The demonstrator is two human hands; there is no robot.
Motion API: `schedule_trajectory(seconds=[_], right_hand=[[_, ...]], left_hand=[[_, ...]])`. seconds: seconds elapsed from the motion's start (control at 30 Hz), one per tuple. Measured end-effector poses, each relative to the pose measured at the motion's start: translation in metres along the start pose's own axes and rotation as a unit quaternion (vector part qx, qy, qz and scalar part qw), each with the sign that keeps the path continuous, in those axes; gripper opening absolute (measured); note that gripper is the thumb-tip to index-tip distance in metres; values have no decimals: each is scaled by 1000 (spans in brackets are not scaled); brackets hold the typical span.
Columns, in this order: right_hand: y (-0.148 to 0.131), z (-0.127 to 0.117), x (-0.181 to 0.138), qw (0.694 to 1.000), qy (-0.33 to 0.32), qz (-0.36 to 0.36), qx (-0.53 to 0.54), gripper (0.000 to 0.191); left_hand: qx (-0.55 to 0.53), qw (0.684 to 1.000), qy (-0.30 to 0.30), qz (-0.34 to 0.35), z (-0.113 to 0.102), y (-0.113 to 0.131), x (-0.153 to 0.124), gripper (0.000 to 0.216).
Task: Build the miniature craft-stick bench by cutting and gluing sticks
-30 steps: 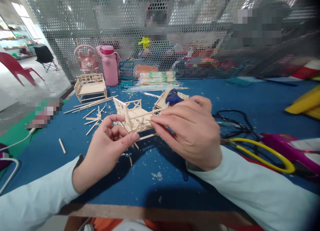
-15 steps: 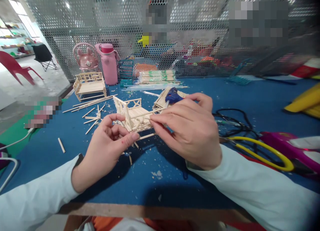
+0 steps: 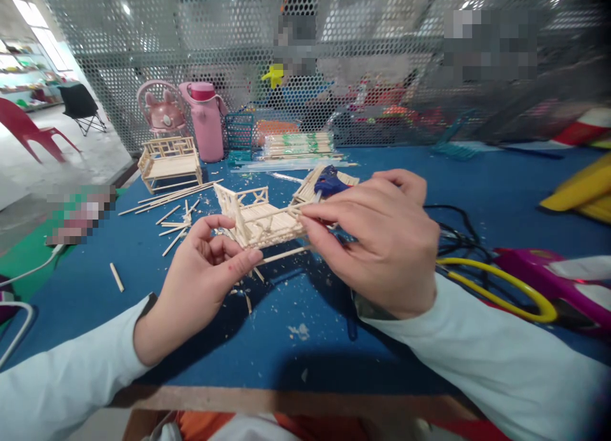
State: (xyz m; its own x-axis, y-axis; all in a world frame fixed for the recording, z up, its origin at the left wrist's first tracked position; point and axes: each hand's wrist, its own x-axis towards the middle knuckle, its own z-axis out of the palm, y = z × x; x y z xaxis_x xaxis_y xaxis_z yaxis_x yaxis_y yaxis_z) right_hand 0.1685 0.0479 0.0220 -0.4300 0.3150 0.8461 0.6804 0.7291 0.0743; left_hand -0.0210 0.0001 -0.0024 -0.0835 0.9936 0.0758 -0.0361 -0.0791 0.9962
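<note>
My left hand (image 3: 198,285) grips the near left corner of a miniature bench (image 3: 260,218) made of thin wooden sticks, thumb in front and fingers curled behind. Its end panel and a latticed back rail stand up from the slatted seat. At the bench's right end, my right hand (image 3: 377,244) pinches with thumb and forefinger by the front rail; the fingertips cover what lies between them. Just behind this hand is a blue glue gun (image 3: 329,181) with a pale nozzle, partly hidden. A slatted wooden piece (image 3: 308,185) lies under it.
A finished-looking miniature bench (image 3: 172,164), a pink bottle (image 3: 207,123) and bundled sticks (image 3: 298,146) stand toward the mesh panel (image 3: 229,53). Loose sticks (image 3: 179,224) and scraps lie at left. Yellow-handled scissors (image 3: 506,288), black cable (image 3: 458,231) and a magenta tool (image 3: 539,275) are at right.
My right hand has slid a little to the right along the bench's front, exposing more of its right end. My left hand keeps its grip, nearly still.
</note>
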Motion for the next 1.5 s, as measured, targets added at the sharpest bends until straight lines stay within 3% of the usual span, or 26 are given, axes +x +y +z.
schedule_trajectory(seconds=[0.23, 0.47, 1.5], right_hand=[[-4, -1, 1, 996, -64, -55, -4, 13], [-4, 0, 1, 994, -67, -86, -20, 14], [-2, 6, 3, 999, -23, -48, -13, 9]], left_hand=[[-2, 1000, 0, 1, 0, 0, 1, 42], [-1, 1000, -8, -2, 0, 0, 0, 40], [-8, 1000, -12, 5, 0, 0, -1, 39]])
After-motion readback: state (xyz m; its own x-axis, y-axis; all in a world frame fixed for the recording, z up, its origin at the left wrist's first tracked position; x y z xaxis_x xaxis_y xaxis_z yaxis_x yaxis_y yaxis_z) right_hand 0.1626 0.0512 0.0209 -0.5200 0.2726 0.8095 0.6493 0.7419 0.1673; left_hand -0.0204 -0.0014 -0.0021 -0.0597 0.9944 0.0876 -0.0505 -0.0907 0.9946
